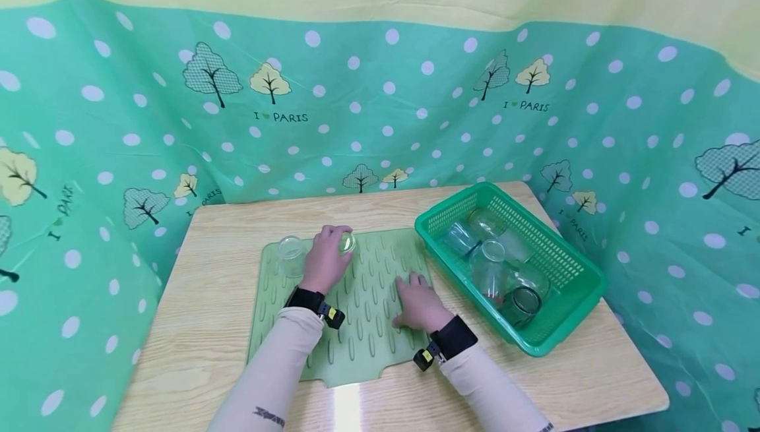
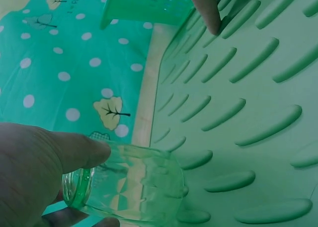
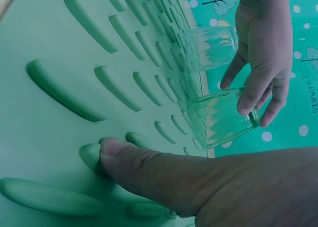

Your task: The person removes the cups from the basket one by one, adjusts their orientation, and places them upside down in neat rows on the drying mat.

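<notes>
"Where's the glass [image 1: 347,242]?"

"Over the far part of the mat [image 1: 368,326], left of its middle. The left hand [image 1: 326,257] has it, thumb and fingers gripping its upper end."

"Which way does it run?"

"Long axis upright, lower end down towards the mat. Clear glass against those green ridges blurs, so I can't be sure that it touches."

"And the right hand [image 1: 420,303]?"

"Holding nothing. It rests on the right side of the mat, fingers spread and thumb tip on a ridge. The glass lies away from it, towards the mat's far edge and to the left, so the left hand is plainly the nearer."

"Anything crowding the glass?"

"A second glass [image 1: 291,257] stands at the mat's far left corner, with the left hand between the two."

"What's beyond the mat?"

"Just off its right edge, a basket [image 1: 540,247] of more glassware [image 1: 490,277] sits on the worktop [image 1: 202,300]."
</notes>
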Demonstrator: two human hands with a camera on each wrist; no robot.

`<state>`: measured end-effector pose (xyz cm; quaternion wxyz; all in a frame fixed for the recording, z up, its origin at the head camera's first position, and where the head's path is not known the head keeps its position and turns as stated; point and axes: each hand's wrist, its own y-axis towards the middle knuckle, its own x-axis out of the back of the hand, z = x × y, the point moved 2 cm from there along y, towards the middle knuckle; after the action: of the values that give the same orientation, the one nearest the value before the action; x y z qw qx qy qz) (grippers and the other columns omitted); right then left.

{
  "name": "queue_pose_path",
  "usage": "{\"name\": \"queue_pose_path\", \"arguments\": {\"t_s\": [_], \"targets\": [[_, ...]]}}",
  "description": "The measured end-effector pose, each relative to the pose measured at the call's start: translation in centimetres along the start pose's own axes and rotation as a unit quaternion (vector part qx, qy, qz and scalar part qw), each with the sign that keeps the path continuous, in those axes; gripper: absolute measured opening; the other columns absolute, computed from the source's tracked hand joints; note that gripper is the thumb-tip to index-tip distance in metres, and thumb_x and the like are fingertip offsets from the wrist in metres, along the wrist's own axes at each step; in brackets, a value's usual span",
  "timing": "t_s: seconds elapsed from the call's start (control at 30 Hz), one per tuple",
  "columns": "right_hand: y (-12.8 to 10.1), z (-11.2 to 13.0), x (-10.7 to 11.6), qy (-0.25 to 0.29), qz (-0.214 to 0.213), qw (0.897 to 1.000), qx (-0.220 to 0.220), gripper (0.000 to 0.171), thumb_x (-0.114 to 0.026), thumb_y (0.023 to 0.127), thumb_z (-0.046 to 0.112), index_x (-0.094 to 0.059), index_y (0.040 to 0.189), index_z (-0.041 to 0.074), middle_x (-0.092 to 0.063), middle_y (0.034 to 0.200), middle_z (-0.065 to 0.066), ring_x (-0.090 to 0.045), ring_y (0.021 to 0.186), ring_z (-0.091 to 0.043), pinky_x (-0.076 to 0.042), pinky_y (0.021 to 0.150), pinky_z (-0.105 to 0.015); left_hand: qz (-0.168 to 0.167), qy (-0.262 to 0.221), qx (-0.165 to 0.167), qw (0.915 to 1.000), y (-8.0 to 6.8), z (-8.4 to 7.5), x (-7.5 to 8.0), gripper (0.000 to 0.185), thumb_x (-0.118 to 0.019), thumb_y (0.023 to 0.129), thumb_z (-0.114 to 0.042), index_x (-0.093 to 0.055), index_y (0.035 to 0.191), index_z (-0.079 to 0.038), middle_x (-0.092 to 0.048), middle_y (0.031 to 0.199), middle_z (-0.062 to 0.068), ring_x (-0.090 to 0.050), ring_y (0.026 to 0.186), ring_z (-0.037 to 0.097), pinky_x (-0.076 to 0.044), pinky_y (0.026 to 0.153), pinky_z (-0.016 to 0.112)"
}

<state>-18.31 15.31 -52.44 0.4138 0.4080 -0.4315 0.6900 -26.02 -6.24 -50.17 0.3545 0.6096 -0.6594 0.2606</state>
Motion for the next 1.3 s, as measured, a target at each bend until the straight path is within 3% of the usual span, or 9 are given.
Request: {"name": "queue_pose_path", "arguments": {"t_s": [0.33,0.93,1.3], "targets": [[-0.2,-0.1,-0.1,0.002,0.006,1.0,-0.004,0.1,-0.093,0.076,0.038,-0.043,0.154,0.001,-0.038,0.155,-0.033,-0.036,0.143,-0.052,-0.041,0.115,-0.059,0.011,0.009,0.019,0.9997,0.3,-0.6,0.0,0.051,-0.076,0.094,-0.013,-0.057,0.141,-0.016,-0.05,0.139,0.014,-0.05,0.13,0.037,-0.056,0.093,0.053],[-0.2,-0.5,-0.2,0.003,0.005,1.0,-0.004,0.097,-0.092,0.078,0.037,-0.044,0.154,0.001,-0.035,0.156,-0.034,-0.035,0.144,-0.053,-0.04,0.116,-0.06,0.026,0.019,0.016,0.9993,1.3,-1.3,0.2,0.049,-0.07,0.099,-0.015,-0.056,0.146,-0.015,-0.051,0.136,0.014,-0.051,0.126,0.036,-0.057,0.084,0.047],[0.2,-0.7,-0.7,0.001,0.01,1.0,-0.001,0.098,-0.091,0.078,0.038,-0.043,0.155,0.001,-0.034,0.157,-0.034,-0.032,0.145,-0.053,-0.038,0.116,-0.061,0.044,0.048,0.025,0.9976,1.9,-1.1,0.0,0.052,-0.069,0.1,-0.018,-0.053,0.149,-0.015,-0.051,0.137,0.015,-0.053,0.124,0.035,-0.057,0.086,0.048]]}}
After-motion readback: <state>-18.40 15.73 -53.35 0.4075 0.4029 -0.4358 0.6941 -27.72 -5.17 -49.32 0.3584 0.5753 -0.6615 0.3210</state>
